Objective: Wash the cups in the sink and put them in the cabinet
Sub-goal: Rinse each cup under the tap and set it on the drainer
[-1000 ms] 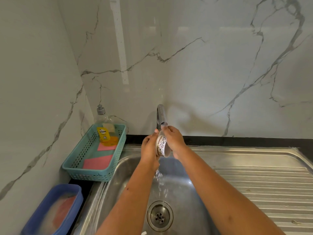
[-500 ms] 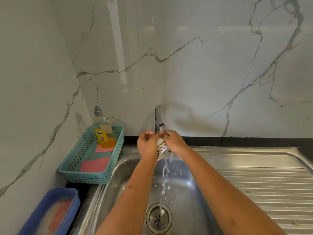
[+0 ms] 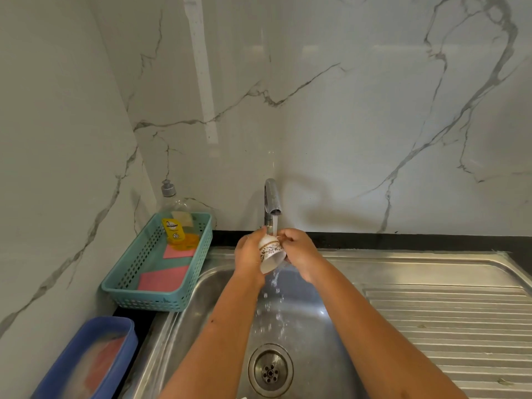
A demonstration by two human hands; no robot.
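A steel sink is set into a black counter against a white marble-veined wall, which turns a corner on the left. The round drain sits at the near end of the basin, and a ribbed draining board runs off to the right. Left of the basin stands a teal basket with pink cloths lying in it and a clear soap bottle leaning at its far end. Nearer, a blue tub holds something pinkish and blurred.

The bottle has a yellow label; its print is too small to read with certainty.

The tap is running. Under its stream, above the far end of the basin, both hands hold a small white cup with a dark and gold pattern band. The cup is tilted with its mouth down towards the basin. The left hand curls round its left side, and the right hand pinches its upper end with bent fingers. Water spills off the cup into the basin.
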